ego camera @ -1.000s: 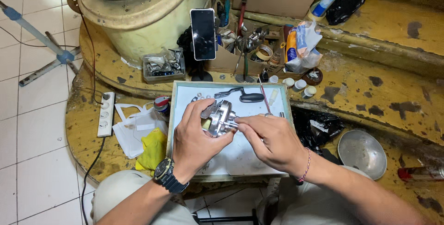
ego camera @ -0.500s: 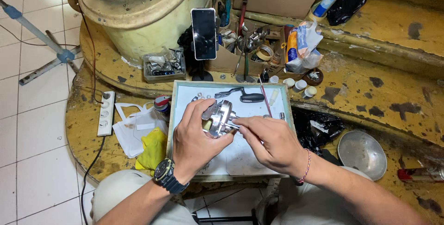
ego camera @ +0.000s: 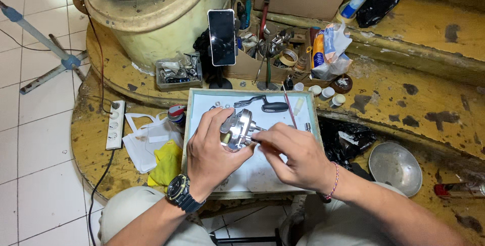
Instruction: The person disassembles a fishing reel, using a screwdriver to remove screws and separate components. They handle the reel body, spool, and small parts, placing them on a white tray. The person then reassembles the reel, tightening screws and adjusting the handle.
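My left hand (ego camera: pixel 212 150) grips a silver fishing reel body (ego camera: pixel 236 127) above a shallow white tray (ego camera: pixel 199 105). My right hand (ego camera: pixel 293 156) pinches a thin dark tool (ego camera: pixel 256 139), its tip touching the reel's side. A detached black-knobbed reel handle (ego camera: pixel 265 104) and a thin red-brown stick (ego camera: pixel 289 107) lie on the tray behind the reel. Small metal parts sit near the tray's far edge. A dark watch is on my left wrist, a woven bracelet on my right.
A phone on a stand (ego camera: pixel 222 36) faces me behind the tray. A parts box (ego camera: pixel 178 71), a cardboard box of tools (ego camera: pixel 268 49), small white caps (ego camera: pixel 323 93), a yellow cloth (ego camera: pixel 166 162), a power strip (ego camera: pixel 115 124) and a metal bowl (ego camera: pixel 395 167) surround it.
My right hand has shifted slightly on the reel's side with the tool; the reel stays in my left hand in almost the same position.
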